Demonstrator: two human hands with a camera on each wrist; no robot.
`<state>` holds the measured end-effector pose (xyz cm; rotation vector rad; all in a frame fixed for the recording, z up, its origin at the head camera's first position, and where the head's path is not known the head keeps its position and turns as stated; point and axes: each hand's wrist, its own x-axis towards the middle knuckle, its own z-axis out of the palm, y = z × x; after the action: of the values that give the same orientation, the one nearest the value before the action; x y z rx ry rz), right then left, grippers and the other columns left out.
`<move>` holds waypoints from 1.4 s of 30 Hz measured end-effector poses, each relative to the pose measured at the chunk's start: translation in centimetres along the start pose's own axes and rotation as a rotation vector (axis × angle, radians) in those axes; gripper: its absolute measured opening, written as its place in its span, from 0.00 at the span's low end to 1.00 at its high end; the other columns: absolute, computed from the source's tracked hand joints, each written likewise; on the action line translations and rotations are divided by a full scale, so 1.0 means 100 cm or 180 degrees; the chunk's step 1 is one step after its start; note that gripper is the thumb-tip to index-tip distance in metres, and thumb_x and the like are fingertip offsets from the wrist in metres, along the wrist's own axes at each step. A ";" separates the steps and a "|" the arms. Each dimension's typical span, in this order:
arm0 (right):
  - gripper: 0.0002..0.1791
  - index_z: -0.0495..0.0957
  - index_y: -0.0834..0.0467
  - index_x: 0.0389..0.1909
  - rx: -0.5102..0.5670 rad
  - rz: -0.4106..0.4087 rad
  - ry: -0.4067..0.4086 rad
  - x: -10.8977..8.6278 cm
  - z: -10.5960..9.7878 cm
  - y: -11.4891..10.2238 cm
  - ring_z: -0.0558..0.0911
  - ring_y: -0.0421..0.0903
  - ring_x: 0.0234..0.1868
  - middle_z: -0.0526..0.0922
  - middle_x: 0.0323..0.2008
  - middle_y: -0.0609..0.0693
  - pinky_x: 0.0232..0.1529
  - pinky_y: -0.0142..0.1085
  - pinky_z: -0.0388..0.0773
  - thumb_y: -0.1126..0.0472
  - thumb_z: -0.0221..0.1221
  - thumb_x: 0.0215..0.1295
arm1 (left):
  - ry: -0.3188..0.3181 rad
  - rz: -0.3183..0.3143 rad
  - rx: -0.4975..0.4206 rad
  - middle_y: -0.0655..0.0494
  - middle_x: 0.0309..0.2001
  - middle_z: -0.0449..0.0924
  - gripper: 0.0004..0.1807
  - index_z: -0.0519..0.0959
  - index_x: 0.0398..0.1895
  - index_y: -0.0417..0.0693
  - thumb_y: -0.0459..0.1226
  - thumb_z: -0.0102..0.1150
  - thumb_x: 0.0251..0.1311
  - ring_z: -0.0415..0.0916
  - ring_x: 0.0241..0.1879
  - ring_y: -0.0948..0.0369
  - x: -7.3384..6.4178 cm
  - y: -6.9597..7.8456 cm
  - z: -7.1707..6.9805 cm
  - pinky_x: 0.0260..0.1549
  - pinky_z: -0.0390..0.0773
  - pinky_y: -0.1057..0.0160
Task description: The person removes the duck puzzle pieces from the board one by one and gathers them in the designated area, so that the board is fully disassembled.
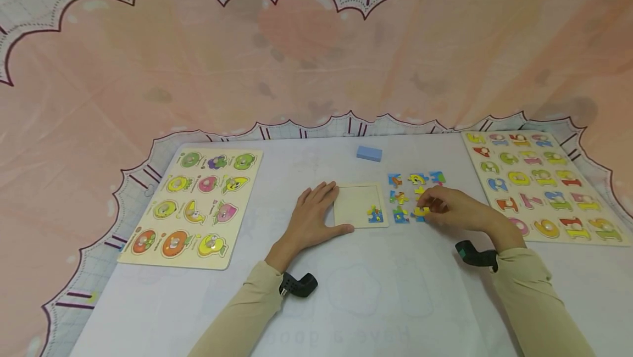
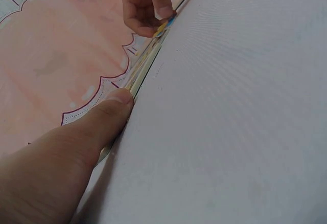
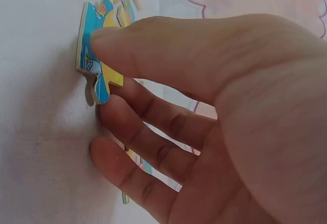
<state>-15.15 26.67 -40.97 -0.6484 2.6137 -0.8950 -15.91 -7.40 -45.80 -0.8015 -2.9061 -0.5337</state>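
Note:
A small wooden puzzle tray [image 1: 352,203] lies in the middle of the table, with one blue-and-yellow puzzle piece [image 1: 375,215] in its lower right corner. My left hand [image 1: 310,215] rests along the tray's left side, fingers extended and thumb [image 2: 110,112] against its near edge. Just right of the tray, several loose jigsaw pieces [image 1: 399,197] are laid out in rows. At the near right of these, my right hand [image 1: 452,208] pinches a blue-and-yellow puzzle piece [image 3: 88,40] between thumb and fingers. The right wrist view shows this piece tilted, close over the white tabletop.
A fruit puzzle board [image 1: 234,236] lies on the left, and a number puzzle board [image 1: 499,184] lies on the right, partly behind my right wrist. A blue block [image 1: 369,153] sits near the far table edge. Behind the table hangs a peach-coloured cloth [image 1: 306,71].

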 end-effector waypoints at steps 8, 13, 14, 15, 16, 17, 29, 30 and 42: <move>0.12 0.76 0.58 0.43 -0.0100 -0.0004 -0.0003 0.002 0.001 -0.001 0.76 0.44 0.42 0.80 0.42 0.49 0.44 0.33 0.77 0.64 0.62 0.59 | -0.0001 -0.0003 0.0002 0.53 0.72 0.57 0.53 0.59 0.71 0.46 0.67 0.58 0.47 0.51 0.73 0.54 0.000 -0.001 0.001 0.71 0.49 0.49; 0.09 0.76 0.57 0.42 -0.0216 -0.0055 0.0103 0.003 0.003 -0.003 0.75 0.42 0.41 0.80 0.40 0.47 0.43 0.32 0.76 0.66 0.60 0.61 | -0.0009 -0.0013 0.0039 0.53 0.72 0.57 0.53 0.59 0.71 0.47 0.68 0.57 0.47 0.51 0.73 0.55 0.000 -0.002 0.002 0.71 0.50 0.49; 0.09 0.77 0.57 0.42 -0.0244 -0.0075 0.0144 0.003 0.004 -0.003 0.75 0.42 0.41 0.80 0.40 0.47 0.42 0.32 0.76 0.66 0.60 0.61 | -0.0014 -0.0016 0.0045 0.53 0.73 0.57 0.53 0.59 0.71 0.47 0.68 0.57 0.47 0.51 0.73 0.55 0.000 -0.002 0.003 0.71 0.50 0.49; 0.08 0.77 0.57 0.42 -0.0275 -0.0102 0.0196 0.004 0.005 -0.004 0.74 0.42 0.40 0.79 0.40 0.47 0.42 0.31 0.75 0.65 0.60 0.62 | -0.0014 -0.0016 0.0047 0.53 0.72 0.57 0.53 0.59 0.71 0.47 0.68 0.57 0.47 0.51 0.73 0.55 0.000 -0.002 0.003 0.71 0.50 0.49; 0.08 0.77 0.57 0.42 -0.0287 -0.0114 0.0244 0.005 0.007 -0.006 0.74 0.42 0.40 0.79 0.40 0.46 0.41 0.31 0.75 0.65 0.59 0.62 | -0.0014 -0.0016 0.0043 0.53 0.72 0.57 0.53 0.59 0.71 0.47 0.68 0.57 0.47 0.51 0.73 0.55 0.000 -0.002 0.002 0.71 0.50 0.49; 0.08 0.77 0.57 0.43 -0.0294 -0.0127 0.0290 0.006 0.009 -0.007 0.73 0.42 0.40 0.79 0.40 0.46 0.41 0.31 0.74 0.64 0.59 0.63 | -0.0010 -0.0015 0.0041 0.53 0.72 0.57 0.53 0.59 0.71 0.47 0.68 0.57 0.47 0.51 0.73 0.55 0.000 -0.001 0.002 0.71 0.50 0.49; 0.14 0.76 0.57 0.51 -0.0314 -0.0335 0.0405 0.030 0.038 -0.035 0.76 0.44 0.46 0.76 0.56 0.56 0.41 0.33 0.74 0.64 0.56 0.64 | -0.0007 -0.0020 0.0085 0.53 0.72 0.57 0.53 0.59 0.71 0.47 0.68 0.56 0.47 0.51 0.73 0.55 -0.001 -0.001 0.003 0.71 0.50 0.49; 0.15 0.76 0.56 0.52 -0.0354 -0.0334 0.0399 0.031 0.041 -0.037 0.76 0.47 0.51 0.75 0.57 0.56 0.46 0.35 0.75 0.63 0.56 0.64 | -0.0008 -0.0023 0.0086 0.53 0.72 0.57 0.53 0.59 0.71 0.47 0.68 0.56 0.47 0.52 0.73 0.55 -0.001 -0.001 0.003 0.71 0.50 0.49; 0.18 0.77 0.54 0.55 -0.0657 -0.0470 0.0389 0.041 0.059 -0.058 0.70 0.43 0.47 0.74 0.48 0.48 0.47 0.39 0.72 0.61 0.58 0.63 | 0.0037 0.0015 0.0088 0.53 0.72 0.57 0.53 0.60 0.71 0.46 0.68 0.56 0.47 0.52 0.73 0.55 0.001 -0.002 0.003 0.71 0.50 0.49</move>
<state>-14.39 17.60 -42.31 -0.8756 2.8234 -0.7315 -16.03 -7.38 -46.14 -0.7988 -2.8936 -0.4950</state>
